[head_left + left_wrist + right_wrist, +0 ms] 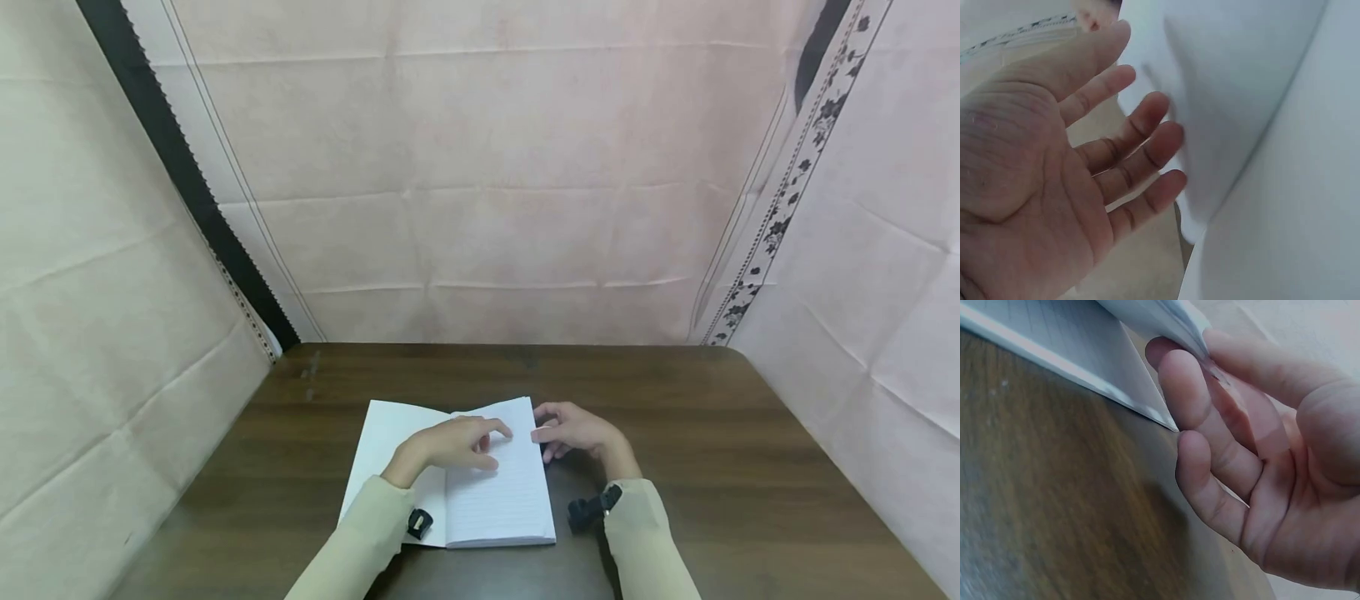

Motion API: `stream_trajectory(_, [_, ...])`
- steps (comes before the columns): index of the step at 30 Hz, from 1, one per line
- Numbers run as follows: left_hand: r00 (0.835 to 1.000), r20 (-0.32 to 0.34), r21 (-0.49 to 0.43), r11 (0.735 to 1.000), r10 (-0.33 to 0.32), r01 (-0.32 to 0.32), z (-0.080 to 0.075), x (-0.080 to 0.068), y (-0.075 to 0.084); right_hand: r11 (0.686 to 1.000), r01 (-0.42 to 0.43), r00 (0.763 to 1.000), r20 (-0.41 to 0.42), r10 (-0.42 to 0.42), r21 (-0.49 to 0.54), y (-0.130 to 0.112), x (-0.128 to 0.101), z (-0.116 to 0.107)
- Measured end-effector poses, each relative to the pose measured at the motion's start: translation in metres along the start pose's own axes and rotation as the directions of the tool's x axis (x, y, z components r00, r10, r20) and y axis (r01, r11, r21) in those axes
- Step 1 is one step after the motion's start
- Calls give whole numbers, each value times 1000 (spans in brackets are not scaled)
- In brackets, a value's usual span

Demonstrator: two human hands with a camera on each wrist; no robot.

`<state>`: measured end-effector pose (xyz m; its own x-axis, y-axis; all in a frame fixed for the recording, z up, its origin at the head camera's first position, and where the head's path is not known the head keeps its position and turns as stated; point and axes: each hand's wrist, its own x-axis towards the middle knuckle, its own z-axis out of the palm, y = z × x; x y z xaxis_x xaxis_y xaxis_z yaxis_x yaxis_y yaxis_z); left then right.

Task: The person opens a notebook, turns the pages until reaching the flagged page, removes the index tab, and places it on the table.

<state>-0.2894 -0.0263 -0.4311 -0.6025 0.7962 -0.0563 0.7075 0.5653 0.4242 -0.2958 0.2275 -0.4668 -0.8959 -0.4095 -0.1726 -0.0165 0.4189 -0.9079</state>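
1. At far left, pale creased cloth [112, 275] hangs beside the brown counter [247, 500], with a dark band [202, 196] along it.
2. The open notebook [498, 512] lies near the counter's front, its left page [384, 442] blank and its right page faintly lined.
3. The left hand [453, 443] is over the notebook, fingers apart and slightly bent (whether they touch paper, I cannot tell).
4. The right hand [576, 430] pinches paper at the notebook's right edge between thumb and fingers.
5. At far right, a floral-patterned border [787, 204] edges more cloth.
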Motion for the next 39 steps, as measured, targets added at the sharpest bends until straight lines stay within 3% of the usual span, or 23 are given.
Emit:
stream_trajectory(13, [996,-40,12,997,79,-79,11,16,8,1000,5,997,73,-6,19,-5,2,-4])
stream_trajectory(23, [999,13,37,999,31,-32,18,13,15,1000,1,976,219,-4,14,4,0,1])
stream_trajectory(31, [1000,24,41,999,0,-1,19,12,16,1000,-13,981,193,11,9,5,2,8])
stream_trajectory(39, [999,23,28,999,40,-41,12,10,12,999,-43,983,179,42,2,4,5,9])
